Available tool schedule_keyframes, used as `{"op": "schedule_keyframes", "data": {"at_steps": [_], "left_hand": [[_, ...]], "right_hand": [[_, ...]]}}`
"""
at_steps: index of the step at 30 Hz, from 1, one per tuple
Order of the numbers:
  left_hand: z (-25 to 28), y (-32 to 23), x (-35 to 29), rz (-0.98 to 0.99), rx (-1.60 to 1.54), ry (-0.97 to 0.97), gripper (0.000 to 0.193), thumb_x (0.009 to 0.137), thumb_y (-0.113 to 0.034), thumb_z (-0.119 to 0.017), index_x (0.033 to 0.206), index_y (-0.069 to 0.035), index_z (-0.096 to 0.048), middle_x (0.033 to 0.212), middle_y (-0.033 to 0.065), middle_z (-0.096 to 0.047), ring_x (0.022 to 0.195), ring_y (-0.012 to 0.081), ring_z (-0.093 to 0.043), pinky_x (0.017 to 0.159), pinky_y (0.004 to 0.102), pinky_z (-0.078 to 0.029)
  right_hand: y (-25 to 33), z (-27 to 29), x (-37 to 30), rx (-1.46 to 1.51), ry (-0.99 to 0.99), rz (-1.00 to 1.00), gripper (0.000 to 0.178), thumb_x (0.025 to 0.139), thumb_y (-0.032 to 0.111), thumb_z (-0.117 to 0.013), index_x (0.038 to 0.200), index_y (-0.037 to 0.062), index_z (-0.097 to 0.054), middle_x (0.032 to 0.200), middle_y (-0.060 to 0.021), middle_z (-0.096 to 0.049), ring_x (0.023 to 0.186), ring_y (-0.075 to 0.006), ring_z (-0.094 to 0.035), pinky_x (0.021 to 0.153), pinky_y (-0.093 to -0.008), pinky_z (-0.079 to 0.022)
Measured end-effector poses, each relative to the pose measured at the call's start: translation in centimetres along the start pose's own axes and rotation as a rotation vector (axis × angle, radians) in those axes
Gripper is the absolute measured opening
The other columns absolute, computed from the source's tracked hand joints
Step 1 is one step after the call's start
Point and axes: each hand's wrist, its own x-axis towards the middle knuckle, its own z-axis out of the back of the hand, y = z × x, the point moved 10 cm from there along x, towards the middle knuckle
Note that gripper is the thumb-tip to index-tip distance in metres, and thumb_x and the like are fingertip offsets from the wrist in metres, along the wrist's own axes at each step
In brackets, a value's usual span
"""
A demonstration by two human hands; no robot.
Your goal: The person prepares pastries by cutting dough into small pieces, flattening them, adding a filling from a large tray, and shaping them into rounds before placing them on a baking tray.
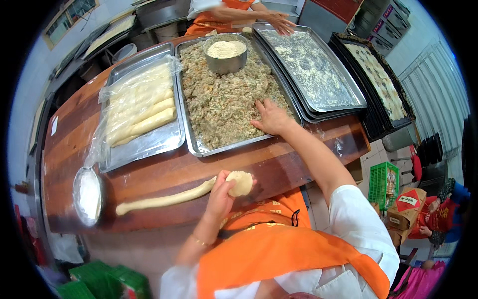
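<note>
A flat round of dough (241, 183) lies in my left hand (221, 195), whose thumb and fingers close on its edge at the table's front. The end of a long dough rope (167, 197) meets this hand from the left; whether the hand grips it too, I cannot tell. My right hand (273, 118) reaches over a tray of chopped filling (219, 107), thumb and fingers apart, their tips against the mixture at its near right side. No lifted clump shows there. A metal bowl of pale crumbs (226, 54) sits on the filling's far part.
Left of the filling, thick dough rolls (142, 107) lie under plastic film on a tray (169, 141). A flour bowl (88, 196) stands at the table's left edge. Stacked trays (318, 70) dusted with crumbs are at right, dark baking trays (374, 82) beyond. Across the table, a co-worker's hands (280, 22) are over the stack.
</note>
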Motion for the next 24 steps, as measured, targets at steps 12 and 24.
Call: {"op": "schedule_keyframes", "data": {"at_steps": [12,24], "left_hand": [[-0.9,0.2,-0.4,0.010,-0.159,0.000,0.029,0.097,-0.008,-0.046,0.125,0.001,-0.045,0.127,0.0297,-0.059,0.117,0.0427,-0.062,0.097,0.0504,-0.055],[6.0,4.4,1.3,0.086,-0.320,-0.294,0.029,0.100,-0.015,-0.061,0.125,0.001,-0.057,0.114,0.0177,-0.066,0.103,0.0312,-0.066,0.087,0.0418,-0.058]], "right_hand": [[-5.6,-1.1,2.2,0.305,-0.347,-0.130,0.033,0.102,0.032,-0.049,0.093,0.0025,-0.062,0.078,-0.0269,-0.066,0.075,-0.0393,-0.068,0.070,-0.0493,-0.053],[-8.2,-1.0,2.4,0.943,-0.333,-0.420,0.036,0.102,0.043,-0.053,0.094,0.0100,-0.064,0.082,-0.0059,-0.065,0.076,-0.0169,-0.061,0.070,-0.0351,-0.050]]}}
